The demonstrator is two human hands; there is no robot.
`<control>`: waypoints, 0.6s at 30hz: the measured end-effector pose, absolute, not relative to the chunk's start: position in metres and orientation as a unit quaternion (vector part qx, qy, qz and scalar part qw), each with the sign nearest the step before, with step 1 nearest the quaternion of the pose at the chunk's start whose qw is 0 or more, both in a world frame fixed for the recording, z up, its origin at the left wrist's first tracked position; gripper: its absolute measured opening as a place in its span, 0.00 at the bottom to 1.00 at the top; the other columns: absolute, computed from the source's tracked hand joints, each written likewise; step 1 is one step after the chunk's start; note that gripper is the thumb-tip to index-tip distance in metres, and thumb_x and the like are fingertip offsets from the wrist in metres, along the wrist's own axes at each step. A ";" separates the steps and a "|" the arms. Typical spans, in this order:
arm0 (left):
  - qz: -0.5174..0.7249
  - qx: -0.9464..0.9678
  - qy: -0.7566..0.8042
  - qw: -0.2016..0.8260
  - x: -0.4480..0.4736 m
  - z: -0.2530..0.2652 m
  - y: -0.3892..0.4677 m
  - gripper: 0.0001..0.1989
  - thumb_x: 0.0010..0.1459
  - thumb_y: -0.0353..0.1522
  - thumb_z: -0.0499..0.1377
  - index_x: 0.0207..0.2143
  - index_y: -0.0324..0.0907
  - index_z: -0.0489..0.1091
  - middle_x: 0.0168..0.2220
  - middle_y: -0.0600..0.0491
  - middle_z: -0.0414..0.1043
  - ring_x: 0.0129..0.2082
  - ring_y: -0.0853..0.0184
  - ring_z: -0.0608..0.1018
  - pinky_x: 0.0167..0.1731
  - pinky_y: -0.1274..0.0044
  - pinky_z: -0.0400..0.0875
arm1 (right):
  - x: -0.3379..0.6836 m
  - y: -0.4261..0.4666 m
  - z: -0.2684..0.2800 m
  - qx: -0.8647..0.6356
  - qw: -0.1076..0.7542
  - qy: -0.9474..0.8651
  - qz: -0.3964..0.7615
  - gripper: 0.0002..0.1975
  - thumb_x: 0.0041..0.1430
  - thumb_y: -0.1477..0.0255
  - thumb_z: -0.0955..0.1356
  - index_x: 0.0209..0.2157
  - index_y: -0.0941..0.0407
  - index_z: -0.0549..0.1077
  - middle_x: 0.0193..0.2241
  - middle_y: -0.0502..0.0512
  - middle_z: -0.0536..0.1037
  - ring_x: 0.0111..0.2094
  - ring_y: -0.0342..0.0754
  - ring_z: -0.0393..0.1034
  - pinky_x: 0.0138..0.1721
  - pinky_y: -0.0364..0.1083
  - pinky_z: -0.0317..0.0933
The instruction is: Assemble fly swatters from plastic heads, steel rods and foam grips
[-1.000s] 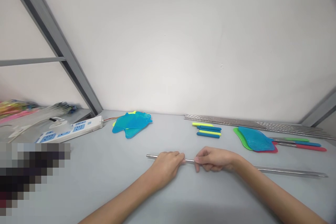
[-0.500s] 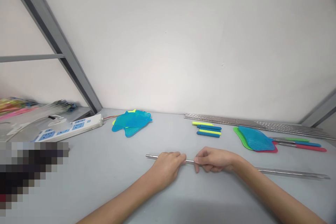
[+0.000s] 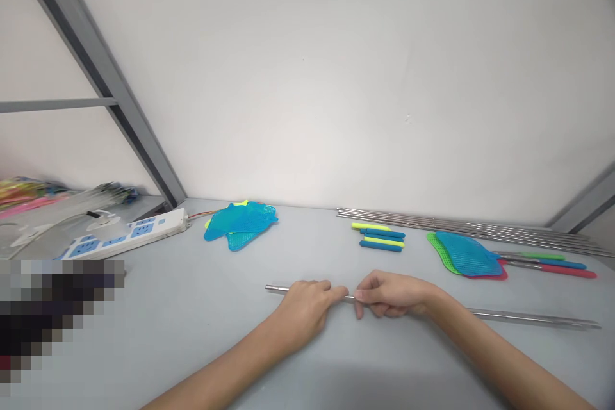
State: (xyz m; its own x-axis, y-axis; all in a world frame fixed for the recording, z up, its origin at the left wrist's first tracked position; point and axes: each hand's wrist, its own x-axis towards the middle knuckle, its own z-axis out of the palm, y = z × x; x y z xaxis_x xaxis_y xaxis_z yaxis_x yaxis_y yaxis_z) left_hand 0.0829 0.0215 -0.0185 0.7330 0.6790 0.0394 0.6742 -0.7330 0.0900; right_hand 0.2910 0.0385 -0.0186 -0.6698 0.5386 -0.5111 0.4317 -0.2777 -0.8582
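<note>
Both the left hand (image 3: 307,304) and the right hand (image 3: 389,295) are curled, almost touching, around a long thin silver metal rod (image 3: 528,318) lying on the pale grey table (image 3: 192,320), with yellow and blue grip sleeves (image 3: 381,237), apparently foam, at twelve o'clock.

Long thin metal rod (image 3: 528,318) flat across grey tabletop (image 3: 192,307), gripped mid-length by left hand (image 3: 307,304) and right hand (image 3: 389,295). Behind: blue mesh swatter heads (image 3: 240,224) left, short blue and yellow handle sleeves (image 3: 382,238) centre, bundled steel rods (image 3: 461,225) along wall. White power strip (image 3: 129,237) far left.
</note>
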 end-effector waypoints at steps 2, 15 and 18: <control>0.036 0.931 0.361 0.041 0.082 -0.019 0.022 0.17 0.50 0.23 0.43 0.38 0.50 0.60 0.24 0.57 0.63 0.23 0.69 0.68 0.20 0.79 0.51 | 0.291 0.038 -0.018 -0.406 0.038 -0.602 0.687 0.19 0.49 0.58 0.60 0.30 0.59 0.70 0.13 0.43 0.53 0.12 0.33 0.39 0.11 0.38 0.33; 0.050 0.930 0.361 0.050 0.083 -0.022 0.021 0.18 0.51 0.24 0.43 0.40 0.52 0.60 0.25 0.57 0.63 0.24 0.70 0.68 0.21 0.80 0.53 | 0.290 0.040 -0.020 -0.416 0.040 -0.606 0.677 0.20 0.48 0.57 0.60 0.30 0.60 0.70 0.13 0.43 0.55 0.11 0.33 0.40 0.10 0.38 0.33; 0.055 0.927 0.366 0.052 0.084 -0.023 0.020 0.18 0.52 0.24 0.42 0.41 0.53 0.60 0.25 0.57 0.64 0.25 0.70 0.68 0.22 0.79 0.54 | 0.290 0.039 -0.019 -0.418 0.039 -0.605 0.676 0.20 0.48 0.57 0.61 0.30 0.60 0.70 0.13 0.43 0.55 0.11 0.33 0.40 0.10 0.38 0.33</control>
